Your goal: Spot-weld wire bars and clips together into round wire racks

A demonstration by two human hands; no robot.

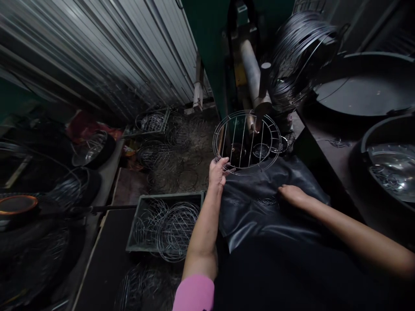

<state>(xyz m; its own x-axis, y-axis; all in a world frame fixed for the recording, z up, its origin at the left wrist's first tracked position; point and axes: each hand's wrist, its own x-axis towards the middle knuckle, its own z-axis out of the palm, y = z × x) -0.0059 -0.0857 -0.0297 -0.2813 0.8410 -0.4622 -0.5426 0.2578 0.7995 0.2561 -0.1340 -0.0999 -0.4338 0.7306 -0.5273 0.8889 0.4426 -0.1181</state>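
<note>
My left hand (pixel 218 172) is closed on the near left edge of a round wire rack (pixel 244 142), which has two concentric rings and several straight bars. The rack is held up in front of the machine. My right hand (pixel 290 194) is closed over the black apron (pixel 253 224) on my lap; what it holds, if anything, is hidden. Beside it, a few thin wire rings (pixel 266 201) lie on the apron.
A machine with a metal cylinder (pixel 251 65) stands ahead. A wire coil (pixel 298 47) is at its right, near large pans (pixel 369 95). At lower left, a crate (pixel 132 233) holds wire racks; more wire pieces (pixel 175 134) cover the floor.
</note>
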